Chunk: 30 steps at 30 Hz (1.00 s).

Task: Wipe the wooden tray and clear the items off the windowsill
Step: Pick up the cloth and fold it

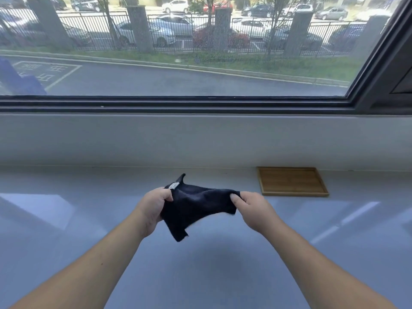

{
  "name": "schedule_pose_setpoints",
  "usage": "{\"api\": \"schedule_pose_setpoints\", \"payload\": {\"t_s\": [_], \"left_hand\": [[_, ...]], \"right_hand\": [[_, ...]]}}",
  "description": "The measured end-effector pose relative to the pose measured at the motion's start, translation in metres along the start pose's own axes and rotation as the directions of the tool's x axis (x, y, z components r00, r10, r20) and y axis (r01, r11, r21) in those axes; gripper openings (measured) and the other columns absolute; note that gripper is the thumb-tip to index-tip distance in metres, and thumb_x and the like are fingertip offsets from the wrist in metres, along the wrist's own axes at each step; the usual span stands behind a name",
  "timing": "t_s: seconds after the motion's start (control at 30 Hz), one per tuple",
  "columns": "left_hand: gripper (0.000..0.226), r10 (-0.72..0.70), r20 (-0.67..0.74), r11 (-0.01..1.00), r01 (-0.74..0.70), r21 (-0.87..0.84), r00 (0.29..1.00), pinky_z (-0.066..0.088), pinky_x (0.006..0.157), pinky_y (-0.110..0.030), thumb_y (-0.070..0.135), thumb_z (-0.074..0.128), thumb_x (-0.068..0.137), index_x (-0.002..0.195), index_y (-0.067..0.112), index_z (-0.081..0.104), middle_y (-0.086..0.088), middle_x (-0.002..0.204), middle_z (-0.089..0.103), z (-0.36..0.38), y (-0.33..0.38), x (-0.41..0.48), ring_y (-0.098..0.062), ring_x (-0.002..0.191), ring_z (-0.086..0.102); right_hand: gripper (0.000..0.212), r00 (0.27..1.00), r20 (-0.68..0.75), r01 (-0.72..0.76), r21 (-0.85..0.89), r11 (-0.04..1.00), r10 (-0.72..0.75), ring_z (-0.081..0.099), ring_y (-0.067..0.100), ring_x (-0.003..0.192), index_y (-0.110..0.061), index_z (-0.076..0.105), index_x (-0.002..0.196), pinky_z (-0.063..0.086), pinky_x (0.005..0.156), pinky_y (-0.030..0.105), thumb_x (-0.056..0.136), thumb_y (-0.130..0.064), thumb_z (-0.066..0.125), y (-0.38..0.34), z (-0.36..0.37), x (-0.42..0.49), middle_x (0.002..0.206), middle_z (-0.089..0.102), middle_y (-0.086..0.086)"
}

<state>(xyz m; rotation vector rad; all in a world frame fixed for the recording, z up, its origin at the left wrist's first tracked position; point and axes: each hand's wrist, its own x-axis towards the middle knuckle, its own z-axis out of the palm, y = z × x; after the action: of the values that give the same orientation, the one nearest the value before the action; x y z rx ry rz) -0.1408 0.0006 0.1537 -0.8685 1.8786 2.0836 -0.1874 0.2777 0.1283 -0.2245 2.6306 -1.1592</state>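
Observation:
A dark navy cloth [196, 206] with a small white label hangs stretched between my two hands above the windowsill. My left hand [153, 206] pinches its left edge near the label. My right hand [252, 208] pinches its right corner. A flat rectangular wooden tray [292, 181] lies on the sill to the right of my hands, against the back wall, with nothing on it. The cloth's lower corner dangles free, clear of the tray.
The glossy white windowsill [66, 219] runs wide in front of me, bounded at the back by a low white wall [156, 139] under the dark window frame [178, 103]. A dark frame post [383, 70] rises at the right.

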Motion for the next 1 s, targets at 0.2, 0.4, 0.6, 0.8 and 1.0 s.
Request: {"api": "schedule_pose_setpoints", "payload": {"t_s": [0.2, 0.4, 0.6, 0.8, 1.0], "left_hand": [[0.04, -0.05, 0.079, 0.994, 0.057, -0.091, 0.996, 0.057, 0.069, -0.038, 0.015, 0.044, 0.091, 0.119, 0.008, 0.071, -0.008, 0.087, 0.073, 0.001, -0.001, 0.004, -0.024, 0.072, 0.07], [0.043, -0.042, 0.207, 0.963, 0.095, -0.253, 0.977, 0.062, 0.067, -0.04, 0.02, 0.039, 0.096, 0.12, 0.01, 0.073, -0.014, 0.106, 0.077, 0.017, 0.003, 0.002, -0.03, 0.085, 0.076], [0.042, 0.042, 0.145, 0.951, 0.005, -0.31, 0.989, 0.06, 0.059, -0.036, 0.023, 0.042, 0.094, 0.096, 0.013, 0.083, -0.01, 0.095, 0.078, 0.01, 0.013, 0.0, -0.026, 0.076, 0.076], [0.045, 0.016, 0.129, 0.934, 0.031, -0.355, 0.991, 0.061, 0.058, -0.038, 0.025, 0.041, 0.094, 0.093, 0.016, 0.085, -0.012, 0.097, 0.08, 0.012, 0.014, 0.0, -0.027, 0.076, 0.077], [0.043, -0.007, 0.118, 0.937, 0.047, -0.347, 0.993, 0.06, 0.057, -0.036, 0.023, 0.042, 0.092, 0.092, 0.018, 0.085, -0.009, 0.095, 0.079, 0.005, 0.011, 0.001, -0.025, 0.072, 0.075]], "right_hand": [[0.049, 0.939, 0.263, -0.334, 0.85, 0.407, 0.222, 0.075, 0.032, 0.11, -0.017, 0.072, 0.124, 0.051, 0.103, 0.056, 0.105, -0.055, 0.047, 0.004, -0.02, 0.006, 0.117, 0.079, 0.011], [0.013, 0.95, 0.23, -0.306, 0.822, 0.48, 0.211, 0.071, 0.025, 0.095, -0.023, 0.07, 0.113, 0.055, 0.087, 0.044, 0.101, -0.026, 0.064, 0.011, -0.004, 0.008, 0.095, 0.075, 0.004], [0.021, 0.943, 0.058, -0.21, 0.867, 0.453, 0.327, 0.063, 0.021, 0.117, -0.026, 0.069, 0.111, 0.045, 0.098, 0.044, 0.095, -0.039, 0.072, 0.015, -0.022, 0.01, 0.115, 0.076, -0.006], [0.038, 0.922, 0.111, -0.306, 0.796, 0.523, 0.37, 0.059, 0.023, 0.125, -0.028, 0.059, 0.124, 0.037, 0.108, 0.05, 0.101, -0.059, 0.052, 0.016, -0.02, 0.01, 0.134, 0.066, 0.002], [0.05, 0.947, 0.103, -0.256, 0.815, 0.52, 0.305, 0.071, 0.032, 0.101, -0.011, 0.063, 0.123, 0.053, 0.104, 0.055, 0.108, -0.054, 0.04, 0.013, -0.026, 0.011, 0.122, 0.073, 0.022]]}}
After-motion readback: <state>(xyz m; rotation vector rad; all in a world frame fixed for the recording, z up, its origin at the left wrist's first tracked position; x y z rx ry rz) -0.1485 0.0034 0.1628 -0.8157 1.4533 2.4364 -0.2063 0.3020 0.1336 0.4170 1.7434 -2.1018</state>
